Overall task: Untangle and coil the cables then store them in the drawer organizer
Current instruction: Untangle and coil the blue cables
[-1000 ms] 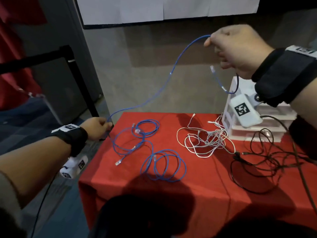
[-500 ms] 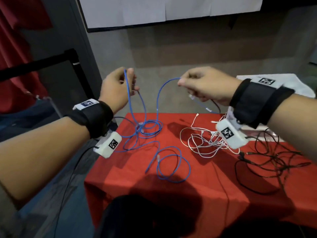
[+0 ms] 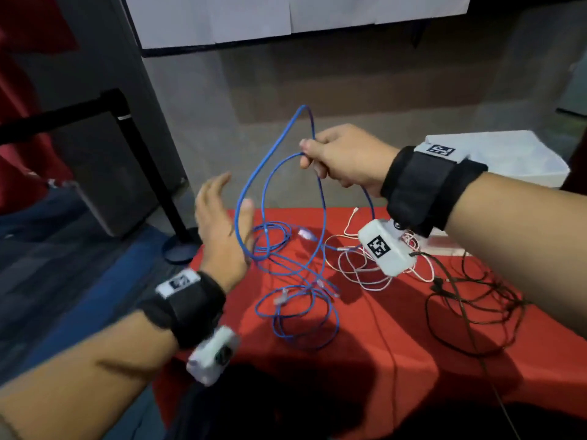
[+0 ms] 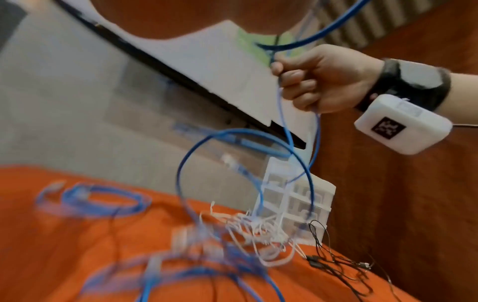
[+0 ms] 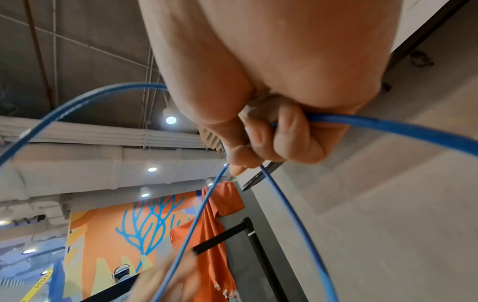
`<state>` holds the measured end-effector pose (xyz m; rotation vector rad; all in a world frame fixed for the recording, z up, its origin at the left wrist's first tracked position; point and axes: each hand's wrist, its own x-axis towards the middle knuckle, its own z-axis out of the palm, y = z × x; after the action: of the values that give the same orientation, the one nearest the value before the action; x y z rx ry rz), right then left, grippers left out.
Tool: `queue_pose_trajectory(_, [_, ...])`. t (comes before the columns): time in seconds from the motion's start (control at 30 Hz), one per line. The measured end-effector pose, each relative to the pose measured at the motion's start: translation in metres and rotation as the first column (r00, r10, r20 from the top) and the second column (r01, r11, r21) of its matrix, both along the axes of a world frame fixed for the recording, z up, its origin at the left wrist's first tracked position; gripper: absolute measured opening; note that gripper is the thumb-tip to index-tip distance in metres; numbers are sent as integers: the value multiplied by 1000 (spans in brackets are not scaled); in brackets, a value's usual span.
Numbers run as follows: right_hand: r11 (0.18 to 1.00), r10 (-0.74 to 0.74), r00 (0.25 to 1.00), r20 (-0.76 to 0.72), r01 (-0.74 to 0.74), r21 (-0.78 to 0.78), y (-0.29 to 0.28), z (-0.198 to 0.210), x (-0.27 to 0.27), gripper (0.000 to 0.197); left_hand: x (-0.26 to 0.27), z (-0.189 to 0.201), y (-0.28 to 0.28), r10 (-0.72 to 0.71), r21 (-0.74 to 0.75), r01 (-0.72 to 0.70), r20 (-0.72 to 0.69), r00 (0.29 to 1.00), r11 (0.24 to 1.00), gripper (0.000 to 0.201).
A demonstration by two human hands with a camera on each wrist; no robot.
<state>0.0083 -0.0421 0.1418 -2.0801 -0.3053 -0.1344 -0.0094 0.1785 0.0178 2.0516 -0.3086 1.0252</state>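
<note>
My right hand (image 3: 309, 154) is raised above the red table (image 3: 381, 360) and grips a blue cable (image 3: 269, 151) in its curled fingers (image 5: 274, 132). Two loops hang from it, and the rest of the cable lies in coils on the cloth (image 3: 295, 315). My left hand (image 3: 233, 195) is lower and to the left, open with fingers spread. It is right beside the hanging loop and holds nothing. The left wrist view shows the right hand (image 4: 323, 81) and the hanging loop (image 4: 181, 169). The white drawer organizer (image 3: 508, 160) stands at the back right.
A white cable tangle (image 3: 365, 274) lies mid-table under my right wrist. A black cable tangle (image 3: 470, 300) sprawls to the right. A black stanchion post (image 3: 149, 173) stands off the table's left corner, with floor beyond the left edge.
My left hand has let go of the blue cable, dropped lower and opened. My right hand has shifted left and now holds the gathered loops alone.
</note>
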Motion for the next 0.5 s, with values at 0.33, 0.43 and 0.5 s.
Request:
queue_pose_trajectory(0.33, [996, 21, 999, -39, -17, 93, -14, 22, -3, 35, -4, -59, -31, -477, -447, 257, -499, 724, 857, 69])
queue_pose_trajectory(0.43, [995, 7, 1000, -21, -5, 96, -16, 26, -3, 36, 18, -59, -30, -367, -159, 341, -579, 728, 927, 15])
queue_pose_trajectory(0.5, [996, -51, 999, 16, 50, 77, -25, 35, -2, 36, 30, -63, -26, -358, -127, 351, -575, 735, 928, 29])
